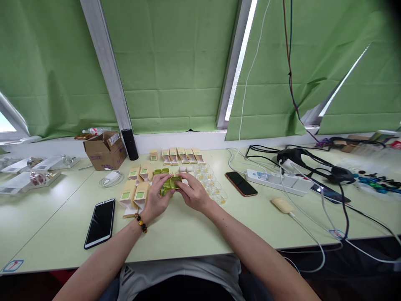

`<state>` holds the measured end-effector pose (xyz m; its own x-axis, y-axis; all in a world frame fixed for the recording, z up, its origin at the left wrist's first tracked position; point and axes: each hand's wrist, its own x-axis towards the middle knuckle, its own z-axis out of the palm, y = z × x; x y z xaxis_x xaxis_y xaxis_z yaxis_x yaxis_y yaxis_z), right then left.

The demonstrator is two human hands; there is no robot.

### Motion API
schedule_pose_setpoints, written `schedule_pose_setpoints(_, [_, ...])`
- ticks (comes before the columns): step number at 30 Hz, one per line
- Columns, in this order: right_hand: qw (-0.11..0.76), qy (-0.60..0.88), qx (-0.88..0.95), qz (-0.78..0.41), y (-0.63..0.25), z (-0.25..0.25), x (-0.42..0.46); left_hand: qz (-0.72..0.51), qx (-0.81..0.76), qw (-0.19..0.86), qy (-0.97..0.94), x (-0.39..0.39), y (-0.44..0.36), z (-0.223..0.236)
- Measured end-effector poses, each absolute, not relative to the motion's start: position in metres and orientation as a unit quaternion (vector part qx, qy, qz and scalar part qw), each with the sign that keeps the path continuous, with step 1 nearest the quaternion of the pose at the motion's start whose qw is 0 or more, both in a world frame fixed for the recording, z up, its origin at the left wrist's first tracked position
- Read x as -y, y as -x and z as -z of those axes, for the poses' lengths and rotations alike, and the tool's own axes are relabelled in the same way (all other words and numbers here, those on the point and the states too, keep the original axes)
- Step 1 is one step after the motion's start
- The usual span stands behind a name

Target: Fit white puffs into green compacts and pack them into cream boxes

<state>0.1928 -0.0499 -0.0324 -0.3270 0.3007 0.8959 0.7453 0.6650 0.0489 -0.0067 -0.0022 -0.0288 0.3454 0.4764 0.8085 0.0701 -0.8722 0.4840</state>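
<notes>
Together, left hand (158, 198) beside right hand (194, 195)

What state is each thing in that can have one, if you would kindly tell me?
Green container: held in both hands; open or shut, cannot tell.
Left hand: closed on the green container.
Right hand: closed on the green container.
Left phone: lying flat, screen dark.
Black cylinder: upright.
White cable: coiled.
Power strip: plugs inserted.
Green blinds: lowered.
</notes>
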Motion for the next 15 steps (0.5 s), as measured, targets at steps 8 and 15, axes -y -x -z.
schedule_pose_setpoints(8, [0.5, 0.328, 0.768, 0.229, -0.1922, 0.0347, 0.0484, -0.542, -0.183, 0.202, -0.795, 0.0019, 0.0067, 0.0287])
schedule_pose_setpoints(15, [0.498, 0.334, 0.768, 0.226, -0.1914, 0.0353, 0.049, -0.545, -0.17, 0.188, -0.799, 0.0013, 0.0068, 0.03])
